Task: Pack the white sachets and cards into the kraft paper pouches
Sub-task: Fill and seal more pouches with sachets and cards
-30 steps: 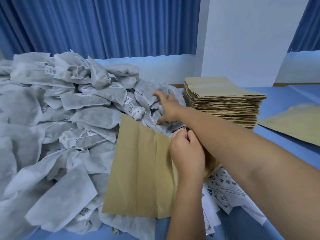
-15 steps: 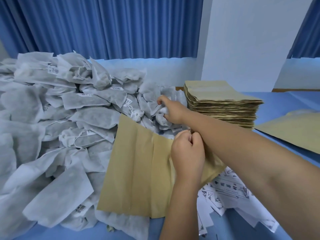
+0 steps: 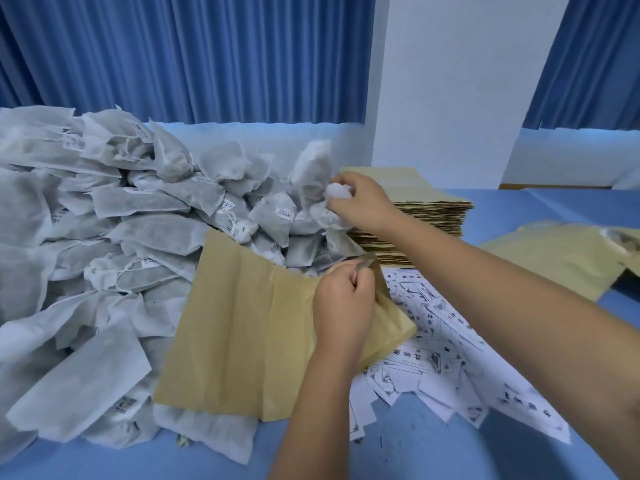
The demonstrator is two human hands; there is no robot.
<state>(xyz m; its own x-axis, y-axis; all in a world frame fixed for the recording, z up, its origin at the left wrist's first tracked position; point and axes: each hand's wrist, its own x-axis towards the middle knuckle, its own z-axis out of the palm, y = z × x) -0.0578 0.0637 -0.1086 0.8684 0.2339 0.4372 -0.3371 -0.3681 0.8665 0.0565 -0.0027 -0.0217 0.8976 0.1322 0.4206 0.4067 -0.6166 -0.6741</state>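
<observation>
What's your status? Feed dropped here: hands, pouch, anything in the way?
Left hand pinches kraft pouch mouth. Right hand grips white sachet at the pile, not yet in. Nothing seen blocking the mouth.

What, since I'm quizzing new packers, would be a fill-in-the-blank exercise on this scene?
1. The left hand pinches the open edge of a kraft paper ____.
2. The right hand grips a white ____ at the pile.
3. The printed cards lie under the ____ forearm.
Missing words: pouch; sachet; right.
</observation>
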